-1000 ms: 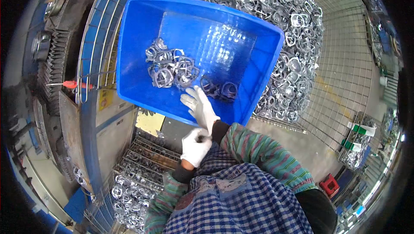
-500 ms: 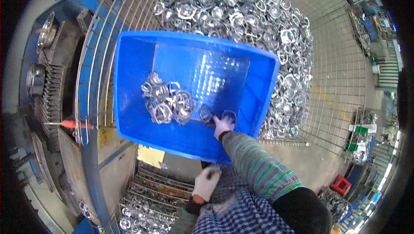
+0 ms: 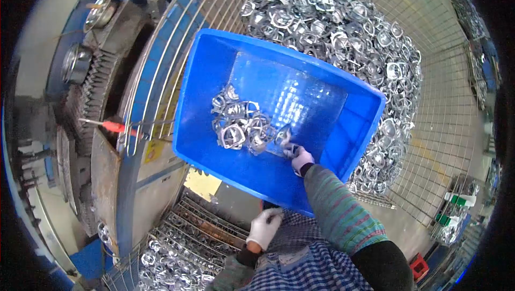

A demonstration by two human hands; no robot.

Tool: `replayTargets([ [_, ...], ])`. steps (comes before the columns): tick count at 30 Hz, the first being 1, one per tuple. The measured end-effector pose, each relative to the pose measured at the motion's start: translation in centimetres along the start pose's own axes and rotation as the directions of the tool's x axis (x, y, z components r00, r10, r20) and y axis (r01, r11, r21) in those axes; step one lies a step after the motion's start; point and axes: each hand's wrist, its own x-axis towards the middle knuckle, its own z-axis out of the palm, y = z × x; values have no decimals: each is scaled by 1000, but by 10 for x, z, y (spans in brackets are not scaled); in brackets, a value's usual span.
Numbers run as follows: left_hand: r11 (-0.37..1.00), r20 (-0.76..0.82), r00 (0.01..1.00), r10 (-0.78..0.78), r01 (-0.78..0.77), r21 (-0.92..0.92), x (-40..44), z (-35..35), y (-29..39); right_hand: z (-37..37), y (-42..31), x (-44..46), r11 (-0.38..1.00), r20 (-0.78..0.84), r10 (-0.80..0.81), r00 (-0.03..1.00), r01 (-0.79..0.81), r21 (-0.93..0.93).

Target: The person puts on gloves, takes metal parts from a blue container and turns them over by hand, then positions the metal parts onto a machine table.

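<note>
Inside a blue bin [image 3: 214, 167], my right hand [image 3: 301, 160] in a white glove has its fingers closed on a metal ring part [image 3: 284, 135] at the right end of a small pile. More metal ring parts [image 3: 234, 136] lie to its left on the bin floor. My left hand [image 3: 264, 227], gloved too, is outside the bin, below its near edge and in front of the checked apron [image 3: 316, 269]. Its fingers are curled; whether anything is in them is too small to tell.
Behind the bin, a wire cage [image 3: 445, 92] holds a large heap of metal parts [image 3: 332, 17]. A red-handled screwdriver [image 3: 113, 126] sticks out at the left. Below left stands another wire basket of parts [image 3: 171, 264]. A red crate [image 3: 419, 266] is at lower right.
My right hand has gone from beside my left hand into the bin and closed on a part, which has shifted left toward the pile. The head view has also shifted.
</note>
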Motion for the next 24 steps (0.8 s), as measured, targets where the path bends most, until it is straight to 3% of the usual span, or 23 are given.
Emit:
replayTargets([
  [1, 999, -25, 999, 33, -33, -23, 2, -3, 5, -16, -29, -17, 988, 4, 70, 998, -70, 141],
  [2, 997, -53, 997, 63, -65, -47, 4, -7, 10, -20, -42, -19, 989, 12, 58, 998, -59, 132],
  [3, 995, -76, 992, 101, -102, -4, 9, -11, 11, -21, -50, -23, 873, 113, 84, 990, -127, 471],
  [4, 992, -93, 995, 26, -37, -122, 13, -13, 7, -28, -65, -31, 640, 218, 73, 973, -213, 738],
  [5, 968, -80, 997, 5, -25, -249, 15, -17, 3, -39, -76, -40, 593, 305, -21, 952, -233, 771],
  [6, 928, -65, 998, -9, -16, -372, 19, -24, 11, -68, -112, -73, 498, 420, -30, 907, -351, 793],
  [8, 960, -208, 965, 157, -199, -198, 22, -34, 30, -67, -107, -71, 363, 500, -291, 816, -389, 847],
  [9, 940, -329, 931, 161, -246, -237, 25, -33, 38, -83, -127, -93, 335, 551, -424, 719, -441, 833],
  [13, 864, -492, 847, 201, -390, -319, 34, -41, 61, -122, -180, -156, 260, 658, -530, 535, -636, 727],
  [15, 648, -356, 916, 186, -386, -656, 32, -44, 72, -125, -188, -169, 291, 666, -511, 544, -619, 729],
  [16, 644, -360, 913, 190, -393, -656, 28, -46, 78, -128, -193, -176, 315, 669, -491, 558, -602, 733],
  [18, 470, -35, 956, 291, -175, -865, 18, -51, 88, -136, -205, -190, 333, 674, -492, 550, -597, 730],
  [20, 456, -58, 950, 306, -200, -867, 16, -52, 87, -135, -208, -196, 305, 658, -463, 593, -591, 747],
  [23, 462, -44, 958, 282, -176, -869, 6, -58, 102, -138, -214, -204, 298, 672, -471, 572, -614, 731],
  [24, 484, -145, 960, 240, -248, -839, 5, -60, 107, -140, -217, -209, 299, 671, -472, 572, -612, 732],
])
